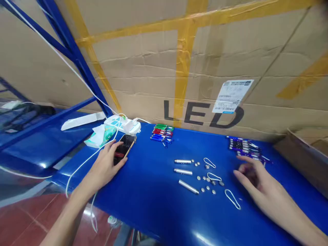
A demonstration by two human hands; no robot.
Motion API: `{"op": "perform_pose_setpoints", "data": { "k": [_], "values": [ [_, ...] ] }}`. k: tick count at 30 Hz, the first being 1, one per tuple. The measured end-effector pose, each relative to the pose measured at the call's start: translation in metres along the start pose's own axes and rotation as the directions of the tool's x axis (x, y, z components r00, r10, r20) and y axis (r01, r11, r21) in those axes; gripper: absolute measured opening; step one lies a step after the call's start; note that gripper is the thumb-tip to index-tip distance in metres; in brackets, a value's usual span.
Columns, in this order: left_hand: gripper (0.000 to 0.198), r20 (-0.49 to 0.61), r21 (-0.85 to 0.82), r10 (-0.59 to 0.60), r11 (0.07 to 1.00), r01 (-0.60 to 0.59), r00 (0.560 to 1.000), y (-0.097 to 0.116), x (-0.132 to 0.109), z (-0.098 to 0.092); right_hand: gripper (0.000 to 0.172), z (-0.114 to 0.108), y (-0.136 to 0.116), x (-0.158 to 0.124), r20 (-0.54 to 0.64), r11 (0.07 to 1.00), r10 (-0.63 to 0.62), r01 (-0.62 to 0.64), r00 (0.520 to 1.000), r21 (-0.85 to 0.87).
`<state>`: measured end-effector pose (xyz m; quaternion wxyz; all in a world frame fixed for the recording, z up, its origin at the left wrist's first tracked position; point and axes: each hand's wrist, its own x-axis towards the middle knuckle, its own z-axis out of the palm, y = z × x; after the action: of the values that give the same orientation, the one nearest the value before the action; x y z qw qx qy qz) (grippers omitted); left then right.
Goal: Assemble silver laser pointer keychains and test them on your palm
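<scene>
Left hand (109, 164) lies flat w/ fingers spread on phone (124, 148), thumb on screen. Right hand (252, 177) hovers loosely curled, holding nothing, just right of button cells (208, 181) & silver tubes (188, 187). Risk: careless sweep scatters cells, tubes roll off bench (153, 205) edge.

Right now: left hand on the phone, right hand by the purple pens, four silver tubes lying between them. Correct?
Not quite. The head view shows three silver tubes, not four, lying between the hands. The rest holds: the left hand rests on the phone, and the right hand is by the purple pens.
</scene>
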<state>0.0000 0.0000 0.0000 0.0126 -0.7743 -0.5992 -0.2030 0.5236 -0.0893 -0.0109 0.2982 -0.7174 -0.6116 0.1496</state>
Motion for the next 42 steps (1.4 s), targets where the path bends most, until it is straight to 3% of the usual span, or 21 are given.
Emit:
{"op": "perform_pose_setpoints", "data": {
  "k": [8, 10, 12, 14, 16, 19, 21, 23, 27, 32, 37, 39, 42],
  "values": [
    [0.073, 0.032, -0.016, 0.015, 1.000, -0.015, 0.999, 0.001, 0.002, -0.006, 0.063, 0.001, 0.005, -0.003, 0.002, 0.998, -0.055, 0.055, 0.998, -0.003],
    [0.078, -0.039, 0.039, 0.003, 0.999, -0.001, 0.999, 0.014, -0.001, -0.010, 0.060, 0.002, 0.007, -0.003, 0.000, 0.997, -0.073, 0.073, 0.997, 0.004],
    [0.081, -0.138, 0.103, 0.022, 0.995, -0.008, 0.990, 0.041, -0.005, -0.012, 0.057, 0.003, 0.008, -0.003, -0.007, 0.995, -0.097, 0.097, 0.995, 0.002],
    [0.075, -0.148, 0.067, 0.091, 0.994, -0.082, 0.985, 0.077, -0.008, -0.011, 0.053, 0.003, 0.006, -0.003, -0.011, 0.992, -0.123, 0.123, 0.992, -0.005],
    [0.065, -0.039, -0.061, 0.221, 0.973, -0.223, 0.974, 0.116, -0.008, -0.006, 0.050, 0.003, 0.002, -0.003, -0.001, 0.990, -0.139, 0.139, 0.990, -0.004],
    [0.082, 0.154, -0.211, 0.373, 0.917, -0.338, 0.915, 0.164, 0.001, 0.005, 0.043, 0.001, -0.003, -0.004, 0.034, 0.985, -0.169, 0.170, 0.985, -0.012],
    [0.101, 0.263, -0.219, 0.435, 0.896, -0.386, 0.861, 0.186, 0.014, 0.012, 0.041, 0.000, -0.004, -0.006, 0.040, 0.981, -0.191, 0.192, 0.981, -0.022],
    [0.097, 0.305, -0.210, 0.472, 0.880, -0.425, 0.827, 0.199, 0.034, 0.016, 0.039, 0.000, -0.004, -0.006, 0.045, 0.976, -0.214, 0.215, 0.976, -0.019],
    [0.049, 0.196, -0.134, 0.543, 0.839, -0.527, 0.816, 0.210, 0.091, 0.013, 0.036, -0.001, -0.003, -0.004, 0.060, 0.963, -0.269, 0.269, 0.961, 0.006],
    [0.026, 0.072, -0.196, 0.645, 0.757, -0.623, 0.761, 0.214, 0.145, 0.025, 0.031, -0.001, -0.010, 0.000, 0.066, 0.944, -0.330, 0.327, 0.942, 0.047],
    [0.023, 0.000, -0.260, 0.678, 0.710, -0.655, 0.735, 0.220, 0.137, 0.047, 0.026, -0.005, -0.016, -0.003, 0.065, 0.920, -0.390, 0.386, 0.918, 0.066],
    [0.022, -0.031, -0.271, 0.687, 0.694, -0.668, 0.726, 0.223, 0.124, 0.046, 0.026, -0.010, -0.019, -0.004, 0.096, 0.905, -0.426, 0.421, 0.900, 0.063],
    [0.022, -0.032, -0.325, 0.737, 0.631, -0.704, 0.675, 0.227, 0.100, 0.035, 0.026, -0.019, -0.029, -0.003, 0.218, 0.865, -0.500, 0.495, 0.838, 0.081]
  ]
}}
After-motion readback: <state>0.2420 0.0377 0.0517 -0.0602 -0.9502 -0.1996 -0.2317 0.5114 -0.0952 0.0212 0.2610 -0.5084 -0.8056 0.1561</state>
